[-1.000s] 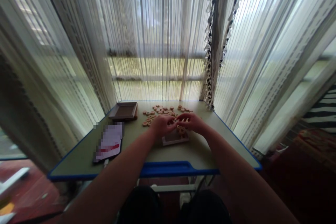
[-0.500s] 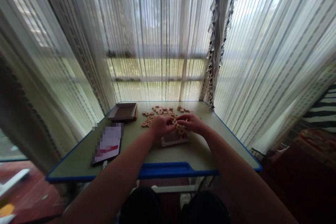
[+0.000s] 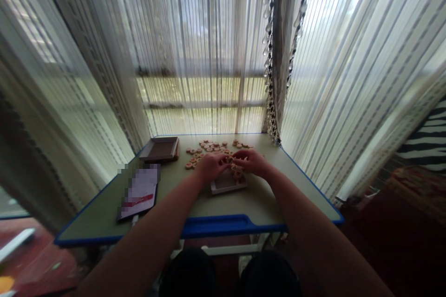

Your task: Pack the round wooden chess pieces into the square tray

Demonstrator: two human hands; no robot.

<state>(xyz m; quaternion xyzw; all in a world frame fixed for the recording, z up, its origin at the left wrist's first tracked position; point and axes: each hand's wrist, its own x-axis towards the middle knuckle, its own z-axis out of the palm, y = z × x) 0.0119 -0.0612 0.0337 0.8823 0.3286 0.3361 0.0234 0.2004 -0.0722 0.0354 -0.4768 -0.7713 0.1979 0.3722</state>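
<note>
My left hand (image 3: 212,167) and my right hand (image 3: 255,162) meet over a small shallow wooden tray (image 3: 228,189) near the middle of the table. Between their fingertips is a round wooden Chinese chess piece (image 3: 230,159), which both hands pinch from opposite sides. Several more pieces (image 3: 237,175) sit in the right part of the tray, partly under my right fingers. Past my hands, many loose pieces (image 3: 216,148) lie scattered, some hidden behind my left hand. Their markings are too small to read.
At the back left lies a second shallow wooden tray (image 3: 160,148). A tablet (image 3: 141,192) with a cable plugged in rests at the left. The table (image 3: 278,199) has a blue edge and a blue front groove (image 3: 218,225). Sheer curtains (image 3: 205,46) hang behind it.
The view has shifted slightly, so everything sits a little further left. Both hands stay together over the tray, with only small finger movement around the piece.
</note>
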